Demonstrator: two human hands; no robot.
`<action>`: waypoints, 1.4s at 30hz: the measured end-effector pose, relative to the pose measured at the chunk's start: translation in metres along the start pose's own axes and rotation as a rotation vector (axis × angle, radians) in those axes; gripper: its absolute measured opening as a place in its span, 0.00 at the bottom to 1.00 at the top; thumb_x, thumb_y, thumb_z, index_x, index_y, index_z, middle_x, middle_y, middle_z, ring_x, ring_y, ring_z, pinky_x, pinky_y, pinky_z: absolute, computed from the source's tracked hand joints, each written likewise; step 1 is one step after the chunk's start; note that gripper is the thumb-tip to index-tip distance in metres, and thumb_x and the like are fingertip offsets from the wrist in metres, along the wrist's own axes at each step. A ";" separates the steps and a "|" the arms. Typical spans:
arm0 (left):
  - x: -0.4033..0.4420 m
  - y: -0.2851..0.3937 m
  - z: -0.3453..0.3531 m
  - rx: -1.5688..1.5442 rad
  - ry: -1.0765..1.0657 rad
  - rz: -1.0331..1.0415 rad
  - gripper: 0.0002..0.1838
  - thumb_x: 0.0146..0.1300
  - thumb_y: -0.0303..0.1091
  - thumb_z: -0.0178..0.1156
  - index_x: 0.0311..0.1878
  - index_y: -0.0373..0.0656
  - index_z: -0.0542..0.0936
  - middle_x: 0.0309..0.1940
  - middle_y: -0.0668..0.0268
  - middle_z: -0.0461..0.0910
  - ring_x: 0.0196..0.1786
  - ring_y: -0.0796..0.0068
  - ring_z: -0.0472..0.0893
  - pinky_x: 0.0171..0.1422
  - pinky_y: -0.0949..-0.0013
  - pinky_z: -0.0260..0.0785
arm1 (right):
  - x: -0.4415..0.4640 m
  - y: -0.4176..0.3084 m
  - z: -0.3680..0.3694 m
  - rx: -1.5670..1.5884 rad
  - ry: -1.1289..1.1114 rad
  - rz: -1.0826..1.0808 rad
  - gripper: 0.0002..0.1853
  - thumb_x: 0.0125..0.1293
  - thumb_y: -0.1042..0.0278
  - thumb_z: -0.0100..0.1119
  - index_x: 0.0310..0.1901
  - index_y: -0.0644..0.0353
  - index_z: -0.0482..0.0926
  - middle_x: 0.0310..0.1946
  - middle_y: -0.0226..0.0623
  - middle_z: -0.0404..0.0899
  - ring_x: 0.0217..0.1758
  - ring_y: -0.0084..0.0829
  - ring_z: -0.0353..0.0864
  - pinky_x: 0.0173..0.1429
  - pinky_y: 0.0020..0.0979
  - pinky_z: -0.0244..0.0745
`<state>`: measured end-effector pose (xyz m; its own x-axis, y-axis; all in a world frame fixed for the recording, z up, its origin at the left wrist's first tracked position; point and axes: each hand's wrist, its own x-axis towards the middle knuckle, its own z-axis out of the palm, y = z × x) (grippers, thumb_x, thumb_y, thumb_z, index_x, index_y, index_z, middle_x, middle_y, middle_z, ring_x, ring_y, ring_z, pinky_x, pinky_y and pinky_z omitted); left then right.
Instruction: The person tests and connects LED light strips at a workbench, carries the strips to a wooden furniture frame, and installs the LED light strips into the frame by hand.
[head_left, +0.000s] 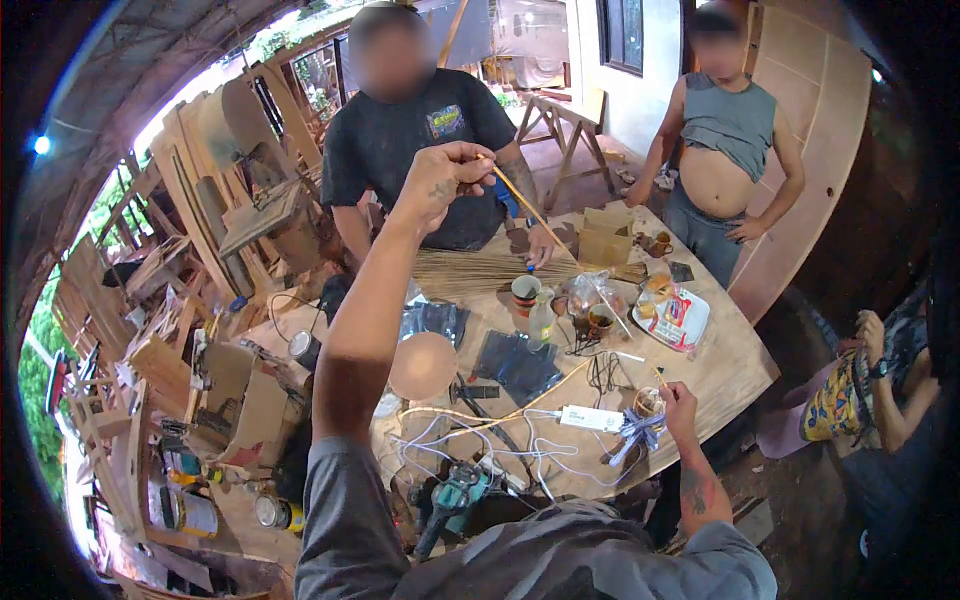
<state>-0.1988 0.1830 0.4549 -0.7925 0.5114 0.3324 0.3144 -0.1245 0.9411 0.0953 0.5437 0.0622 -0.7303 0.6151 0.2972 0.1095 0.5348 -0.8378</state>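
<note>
My left hand (440, 185) is raised high over the table, its fingers pinched on the end of a thin tan strip (520, 200), perhaps rattan or cane. The strip slants down to the right, and its lower stretch seems to reach my right hand (681, 408). Low at the table's right side, that hand is closed, with a yellowish strip end at its fingertips. Beside it lie a small round woven-looking piece (648, 402) and a bundle of grey wire (636, 436). A white rectangular box-like unit (590, 418) with white cords sits just left of them.
On the table (720, 385) are a bundle of thin sticks (470, 272), a mug (525, 292), a glass bottle (541, 318), a white tray (672, 318), a cardboard box (604, 238), a round disc (422, 365) and a teal power tool (460, 495). Co-workers stand across and right.
</note>
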 end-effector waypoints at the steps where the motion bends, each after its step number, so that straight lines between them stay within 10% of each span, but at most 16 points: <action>1: 0.001 0.000 0.001 0.006 -0.002 0.011 0.09 0.62 0.28 0.63 0.44 0.35 0.81 0.34 0.63 0.81 0.35 0.77 0.81 0.38 0.77 0.72 | 0.001 0.004 0.002 -0.002 0.000 -0.020 0.06 0.63 0.72 0.60 0.34 0.67 0.80 0.22 0.34 0.80 0.27 0.19 0.74 0.32 0.25 0.70; 18: 0.013 0.005 0.005 0.035 -0.066 0.038 0.09 0.64 0.31 0.61 0.45 0.36 0.80 0.38 0.61 0.83 0.36 0.77 0.82 0.39 0.78 0.71 | 0.008 -0.009 -0.004 -0.150 0.047 -0.037 0.11 0.62 0.64 0.62 0.31 0.65 0.78 0.18 0.35 0.72 0.24 0.23 0.70 0.30 0.31 0.66; 23: 0.011 0.006 0.007 -0.049 -0.050 0.082 0.11 0.65 0.31 0.61 0.47 0.36 0.78 0.39 0.61 0.83 0.38 0.76 0.82 0.41 0.77 0.73 | 0.033 0.126 0.043 0.300 0.158 0.025 0.12 0.65 0.62 0.58 0.39 0.64 0.78 0.28 0.43 0.79 0.31 0.34 0.79 0.39 0.35 0.72; 27: 0.020 -0.012 0.007 -0.109 -0.091 0.090 0.11 0.65 0.30 0.61 0.47 0.36 0.79 0.41 0.60 0.84 0.39 0.75 0.83 0.41 0.76 0.73 | 0.020 0.102 0.041 -0.285 0.377 -0.273 0.14 0.64 0.59 0.59 0.45 0.61 0.78 0.38 0.45 0.82 0.38 0.44 0.81 0.45 0.43 0.75; 32: 0.022 -0.026 0.005 -0.155 -0.095 0.131 0.11 0.65 0.30 0.61 0.48 0.36 0.79 0.43 0.58 0.83 0.42 0.73 0.83 0.43 0.74 0.73 | 0.007 0.097 0.033 -0.562 -0.007 0.105 0.17 0.68 0.56 0.50 0.52 0.56 0.78 0.44 0.47 0.81 0.53 0.46 0.78 0.58 0.44 0.70; 36: 0.020 -0.029 -0.003 -0.107 -0.097 0.141 0.12 0.64 0.31 0.61 0.48 0.36 0.78 0.45 0.58 0.83 0.45 0.73 0.82 0.47 0.73 0.73 | 0.010 0.113 0.034 -0.105 0.048 0.055 0.17 0.66 0.57 0.56 0.51 0.58 0.80 0.48 0.43 0.82 0.53 0.41 0.79 0.60 0.38 0.69; 40: 0.059 -0.038 -0.044 -0.036 -0.014 0.102 0.17 0.60 0.33 0.62 0.51 0.36 0.78 0.45 0.62 0.82 0.47 0.73 0.80 0.51 0.73 0.70 | 0.020 0.162 0.037 -0.679 0.085 0.036 0.24 0.70 0.55 0.47 0.63 0.58 0.69 0.64 0.45 0.70 0.67 0.42 0.67 0.68 0.41 0.62; 42: 0.000 -0.006 0.032 0.269 -0.022 0.344 0.04 0.70 0.27 0.50 0.41 0.40 0.74 0.33 0.66 0.78 0.35 0.74 0.80 0.37 0.73 0.74 | 0.033 0.186 0.033 -0.727 0.099 0.089 0.24 0.71 0.53 0.45 0.63 0.56 0.68 0.65 0.47 0.67 0.68 0.45 0.64 0.68 0.43 0.60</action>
<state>-0.1843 0.2109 0.4471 -0.6071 0.4974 0.6196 0.6854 -0.0668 0.7251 0.0690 0.6442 -0.0991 -0.6373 0.7048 0.3115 0.6097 0.7084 -0.3555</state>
